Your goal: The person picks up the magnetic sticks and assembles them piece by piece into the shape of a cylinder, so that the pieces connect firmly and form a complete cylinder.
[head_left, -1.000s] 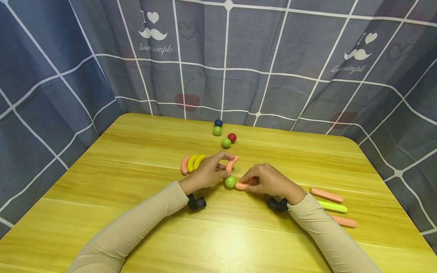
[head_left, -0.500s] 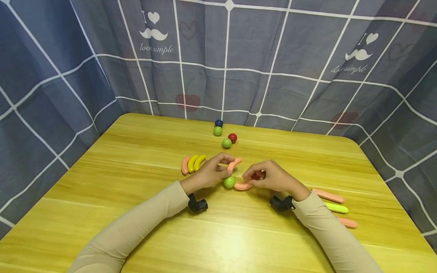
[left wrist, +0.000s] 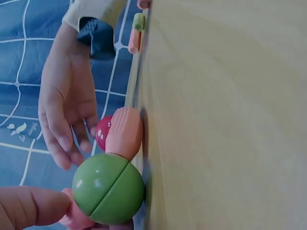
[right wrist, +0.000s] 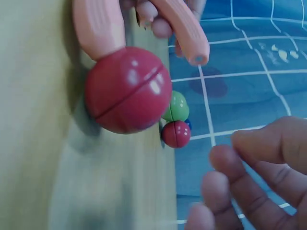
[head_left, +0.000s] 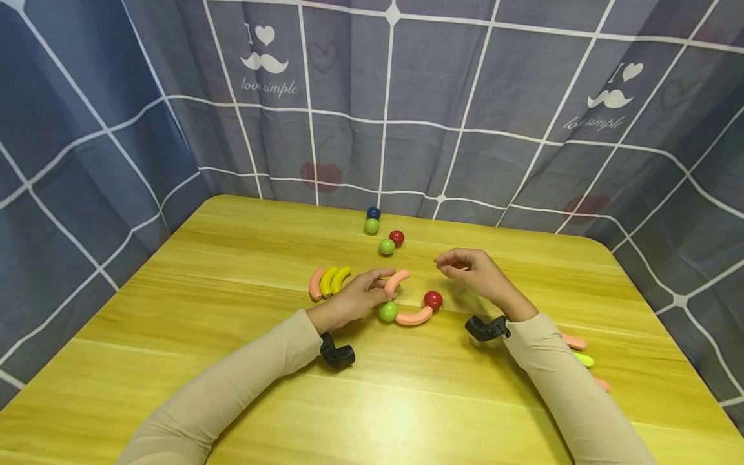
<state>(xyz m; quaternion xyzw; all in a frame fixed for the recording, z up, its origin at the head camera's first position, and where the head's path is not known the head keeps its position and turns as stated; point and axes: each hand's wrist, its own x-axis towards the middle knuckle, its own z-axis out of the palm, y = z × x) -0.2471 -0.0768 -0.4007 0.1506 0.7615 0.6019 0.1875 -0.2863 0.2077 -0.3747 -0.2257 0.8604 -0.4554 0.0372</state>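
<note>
My left hand (head_left: 360, 296) pinches a curved pink stick (head_left: 398, 280) at the end nearest the green ball (head_left: 389, 311). The stick's other end points up and to the right. From the green ball, a second curved pink stick (head_left: 414, 317) runs along the table to a red ball (head_left: 433, 299). In the left wrist view my thumb (left wrist: 33, 206) presses the held stick beside the green ball. My right hand (head_left: 479, 274) is off to the right of the red ball, holding nothing, its fingers loosely bent and apart from the pieces in the right wrist view.
Two ball pairs stand behind: a blue ball (head_left: 374, 213) with a green one, and a red ball (head_left: 396, 238) with another green one. Left lie a curved pink stick (head_left: 316, 285) and two yellow ones (head_left: 328, 282). Straight sticks (head_left: 575, 341) lie partly under the right sleeve.
My right hand has let go of the lower pink stick and red ball and moved up and right. The stick in my left hand has tilted further right.
</note>
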